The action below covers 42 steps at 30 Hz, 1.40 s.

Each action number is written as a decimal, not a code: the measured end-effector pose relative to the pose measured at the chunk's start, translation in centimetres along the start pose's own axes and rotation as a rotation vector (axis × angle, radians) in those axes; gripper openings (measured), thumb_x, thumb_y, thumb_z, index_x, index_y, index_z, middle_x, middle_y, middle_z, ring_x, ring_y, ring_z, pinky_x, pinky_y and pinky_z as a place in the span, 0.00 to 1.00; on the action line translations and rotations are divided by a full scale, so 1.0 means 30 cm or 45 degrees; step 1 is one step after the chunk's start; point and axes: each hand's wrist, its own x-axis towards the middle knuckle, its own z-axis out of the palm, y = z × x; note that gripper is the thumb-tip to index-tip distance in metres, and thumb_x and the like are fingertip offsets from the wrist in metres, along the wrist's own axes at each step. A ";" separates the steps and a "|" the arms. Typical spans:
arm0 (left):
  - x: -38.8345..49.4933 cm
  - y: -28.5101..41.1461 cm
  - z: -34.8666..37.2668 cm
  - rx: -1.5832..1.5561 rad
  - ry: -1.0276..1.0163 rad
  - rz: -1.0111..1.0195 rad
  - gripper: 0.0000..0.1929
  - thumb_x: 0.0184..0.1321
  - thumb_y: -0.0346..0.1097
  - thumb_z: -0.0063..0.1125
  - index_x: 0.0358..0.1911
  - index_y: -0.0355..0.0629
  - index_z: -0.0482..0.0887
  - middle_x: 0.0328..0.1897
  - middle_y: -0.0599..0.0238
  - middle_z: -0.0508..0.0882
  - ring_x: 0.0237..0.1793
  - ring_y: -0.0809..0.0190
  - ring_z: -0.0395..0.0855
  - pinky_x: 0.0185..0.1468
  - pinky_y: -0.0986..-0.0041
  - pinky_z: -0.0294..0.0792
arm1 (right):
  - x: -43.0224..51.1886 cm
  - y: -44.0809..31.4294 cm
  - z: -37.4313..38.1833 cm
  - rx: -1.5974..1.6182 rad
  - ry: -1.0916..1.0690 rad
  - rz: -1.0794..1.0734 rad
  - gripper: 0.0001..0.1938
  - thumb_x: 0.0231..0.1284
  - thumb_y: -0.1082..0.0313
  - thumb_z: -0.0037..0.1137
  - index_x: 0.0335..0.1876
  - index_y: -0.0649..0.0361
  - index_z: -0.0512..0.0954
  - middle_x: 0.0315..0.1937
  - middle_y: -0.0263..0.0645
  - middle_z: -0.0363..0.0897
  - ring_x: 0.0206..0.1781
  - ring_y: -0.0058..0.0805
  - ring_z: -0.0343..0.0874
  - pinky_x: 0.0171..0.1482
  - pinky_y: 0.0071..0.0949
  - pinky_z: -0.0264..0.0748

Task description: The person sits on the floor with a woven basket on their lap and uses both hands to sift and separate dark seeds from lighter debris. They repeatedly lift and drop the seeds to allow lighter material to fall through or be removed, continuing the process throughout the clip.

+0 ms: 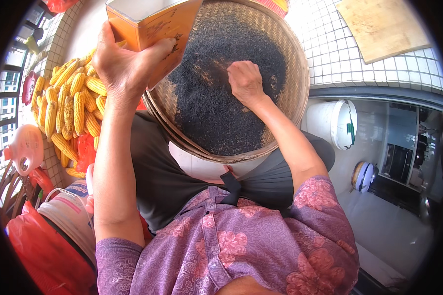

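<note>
A round woven bamboo tray [297,73] rests in front of my lap, spread with small black seeds [214,125]. Over its left rim, my left hand [133,62] grips an orange printed box [158,27], thumb on one side and fingers around the other; its top looks open and pale inside. My right hand [245,81] is on the seeds right of the tray's middle, fingers curled downward. Whether it pinches any seeds is hidden by the hand. Around that hand, patches of woven bamboo and tan bits show through the black layer.
Corn cobs [68,107] lie heaped at the left beside a red plastic bag [85,153]. Lower left are a pale bucket [68,210] and a larger red bag [48,250]. A wooden board [385,29] lies on white tiles at upper right, above a white bucket [325,118].
</note>
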 end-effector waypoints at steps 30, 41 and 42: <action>0.001 -0.033 0.002 0.091 0.098 0.097 0.32 0.34 0.48 0.80 0.44 0.38 0.82 0.39 0.59 0.90 0.39 0.60 0.89 0.50 0.69 0.79 | -0.174 -0.013 -0.116 0.097 0.059 1.131 0.10 0.68 0.62 0.60 0.35 0.61 0.82 0.26 0.46 0.83 0.32 0.50 0.84 0.38 0.43 0.79; -0.001 -0.038 0.010 0.029 0.012 0.061 0.31 0.36 0.47 0.81 0.43 0.38 0.82 0.39 0.59 0.90 0.39 0.62 0.89 0.48 0.69 0.80 | 0.014 -0.037 -0.067 0.174 -0.009 0.661 0.05 0.59 0.67 0.64 0.39 0.54 0.86 0.37 0.37 0.82 0.43 0.40 0.83 0.47 0.38 0.79; -0.003 -0.041 0.009 -0.020 -0.025 0.011 0.31 0.38 0.48 0.82 0.43 0.38 0.82 0.40 0.61 0.90 0.39 0.63 0.88 0.48 0.70 0.79 | 0.033 -0.043 -0.055 0.107 -0.058 0.620 0.05 0.58 0.65 0.65 0.38 0.52 0.86 0.36 0.35 0.81 0.46 0.39 0.82 0.48 0.37 0.79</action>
